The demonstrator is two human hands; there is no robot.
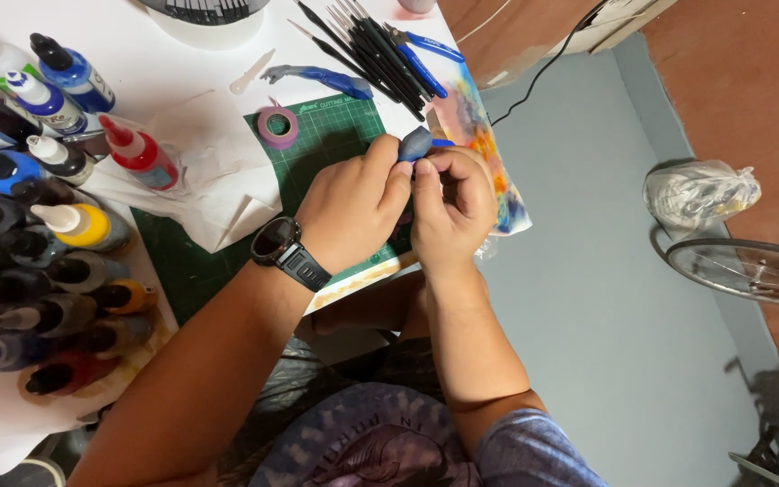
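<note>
Bottom centre of frame: the person's lap and a patterned blue shirt hem. Two bare forearms rise from there toward the middle of the frame, converging.

Left hand (351, 206): wrist carries one black watch (285, 252). Knuckles up, fingers curled in, thumb and fingertips pinched onto a small grey-blue lump (415, 142). Closed grip, no gap visible.

Right hand (449, 207): fingers folded tight toward the palm, fingertips meeting the left hand's at the same lump. Both hands hold it together, thumbs nearly touching. The lump sits just above the fingertips, at centre frame, over the right edge of the green cutting mat (335, 135).

Under the hands: one cutting mat on the white counter (164, 63); one colour-stained sheet (489, 153) at its right edge, hanging over the counter's side.

On the mat, upper left of the hands: one roll of purple tape (277, 125). Left of it: one crumpled white paper (200, 171).

Left edge of frame: a crowd of paint bottles (38, 216), too many overlapping for a sure count; dark caps mostly, one red (142, 153), one yellow (83, 225), at least two blue-labelled at upper left.

Top centre: a bundle of black-handled brushes (367, 45), count uncertain, beside one blue-handled tool (421, 59). One blue scraper-like tool (322, 79) lies left of them.

Right side: grey floor (606, 298), one bicycle wheel (750, 271), one clear plastic bag (701, 191).
</note>
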